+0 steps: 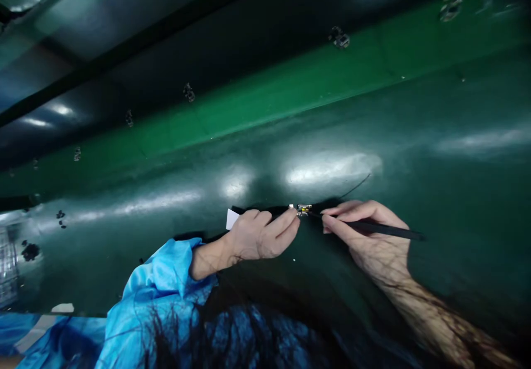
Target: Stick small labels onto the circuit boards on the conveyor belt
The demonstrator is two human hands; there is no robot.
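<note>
Near the middle of the bench, my left hand (263,236) is closed, its thumb and fingertips pinching a small electronic part (305,209). The part has shiny metal and a yellow patch, but its finer details are too small to make out. A white piece (232,219) sticks out behind this hand's knuckles. My right hand (369,236) grips a slim black pointed tool (390,230) much like a pen. Its tip reaches the right side of the part; whether it touches cannot be told.
The green bench top (456,192) has a raised ledge (265,103) along its back. Small metallic parts (340,38) sit spaced along that ledge. Black bits (30,250) and clear plastic (6,269) lie at left. Another blue sleeve (62,338) shows at lower left. Dark hair hangs across the bottom.
</note>
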